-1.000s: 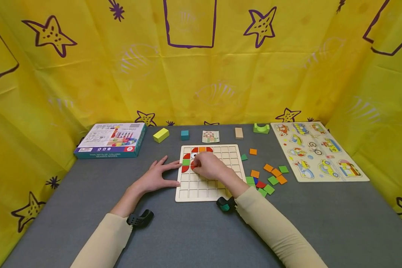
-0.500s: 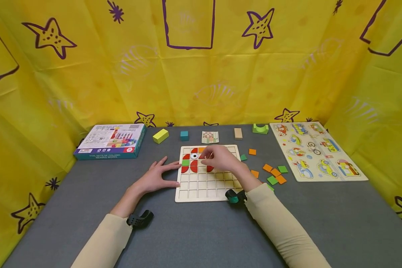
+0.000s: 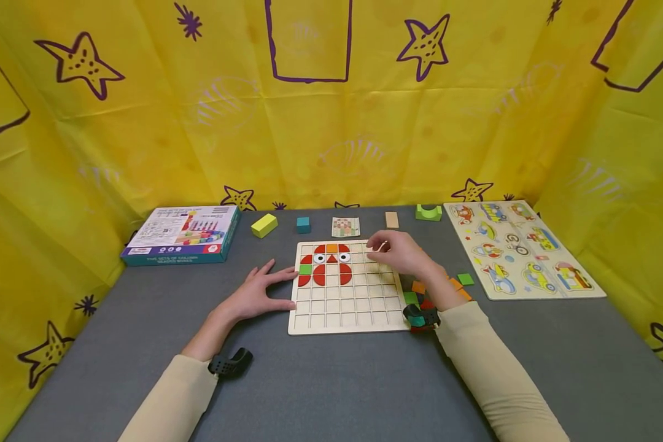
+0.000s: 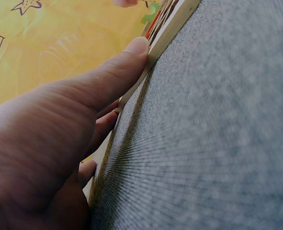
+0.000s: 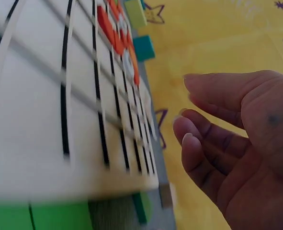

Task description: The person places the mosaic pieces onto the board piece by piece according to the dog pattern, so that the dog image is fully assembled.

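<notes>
A wooden grid board lies on the grey table. In its upper left sit red quarter-round tiles, two eye tiles, a green tile and an orange tile. My left hand has spread fingers, with thumb and fingertips at the board's left edge; the left wrist view shows the thumb against that edge. Above the board's upper right is my right hand, its fingers loosely bent. In the right wrist view nothing lies between its thumb and fingers.
Loose orange tiles and green tiles lie right of the board, partly behind my right arm. Along the back are a box, a yellow block, a blue cube, a picture card and a vehicle puzzle board.
My right hand has moved from the red tiles across the board to the right and lifted away, uncovering the second eye tile and a red triangle between the eyes. My left hand has stayed put.
</notes>
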Motion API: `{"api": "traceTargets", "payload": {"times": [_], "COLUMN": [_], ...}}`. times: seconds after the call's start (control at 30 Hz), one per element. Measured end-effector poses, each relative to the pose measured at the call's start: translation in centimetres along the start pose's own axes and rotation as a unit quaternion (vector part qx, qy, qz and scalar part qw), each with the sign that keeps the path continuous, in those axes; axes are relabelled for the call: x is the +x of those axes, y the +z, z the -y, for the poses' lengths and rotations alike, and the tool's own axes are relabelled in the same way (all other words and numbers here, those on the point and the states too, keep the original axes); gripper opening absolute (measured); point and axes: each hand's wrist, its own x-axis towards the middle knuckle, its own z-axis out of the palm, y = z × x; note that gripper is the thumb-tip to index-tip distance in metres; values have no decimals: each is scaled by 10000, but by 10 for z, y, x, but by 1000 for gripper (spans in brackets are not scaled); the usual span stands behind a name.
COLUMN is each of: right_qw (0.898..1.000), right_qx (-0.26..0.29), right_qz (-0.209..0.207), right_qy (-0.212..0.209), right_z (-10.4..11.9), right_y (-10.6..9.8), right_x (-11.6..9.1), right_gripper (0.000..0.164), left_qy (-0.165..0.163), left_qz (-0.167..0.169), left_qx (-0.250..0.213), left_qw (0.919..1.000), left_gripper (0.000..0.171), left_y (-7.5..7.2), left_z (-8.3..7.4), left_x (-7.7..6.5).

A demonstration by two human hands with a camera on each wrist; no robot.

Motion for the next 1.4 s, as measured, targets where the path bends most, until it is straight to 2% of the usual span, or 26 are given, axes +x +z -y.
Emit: {"api": "traceTargets", "payload": {"times": [0.33,0.5,0.67,0.8,0.97,1.13,1.27,1.4], "right_qw": [9981,9962,9954,9946,9928,9922,9928,9937], "right_qx": [-183,-376,-583,-776,-991,-841,-733,-574], "right_qz": [-384,-455,-371,-295,-322,-383,-475,-567], "right_qy": [453,635,656,618,591,841,817,772], "right_z": [-49,-69,-80,-83,-83,-78,-71,-60], "right_y": [-34,-41,-44,-42,-37,-37,-39,-40], "right_x": [-18,-20,-18,-14,-10,-11,-14,-18], "right_gripper": [26,27,32,35,29,18,10,9], "left_qy": [20,54,1,-34,19,73,136,228], "left_qz": [-31,-59,-50,-45,-70,-68,-95,-100], "left_qx": [-66,-73,-93,-65,-31,-47,-2,59], "left_qw": [10000,9999,9999,10000,10000,9999,9999,9997], "left_gripper": [81,81,81,81,81,81,80,80], "left_y": [-1,0,-1,-2,-2,-3,-2,0], "left_z": [0,-1,-2,-1,1,3,2,1], "left_x": [-3,-2,-1,-1,-1,-2,-2,-1]}}
